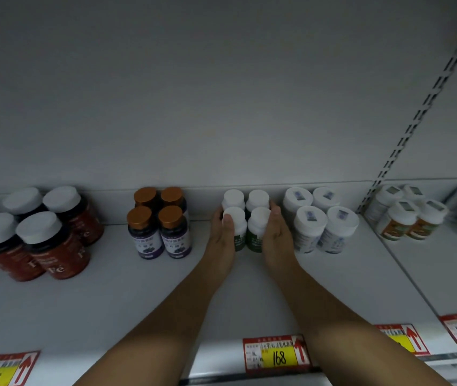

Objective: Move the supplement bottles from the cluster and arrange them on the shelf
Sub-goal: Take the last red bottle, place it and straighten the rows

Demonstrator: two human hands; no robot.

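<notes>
Several green supplement bottles (254,218) with white caps stand tightly clustered at the back of the white shelf (138,296). My left hand (221,232) presses against the cluster's left side, thumb on the front left cap. My right hand (276,232) cups the right side, fingers reaching to the rear bottle. Both hands squeeze the cluster between them. The lower parts of the bottles are partly hidden by my palms.
Purple bottles with copper caps (159,221) stand just left. Red bottles with white caps (38,232) are further left. White bottles (320,218) sit close on the right, more bottles (405,213) past the slotted upright (405,129). Price tags (276,355) line the front edge.
</notes>
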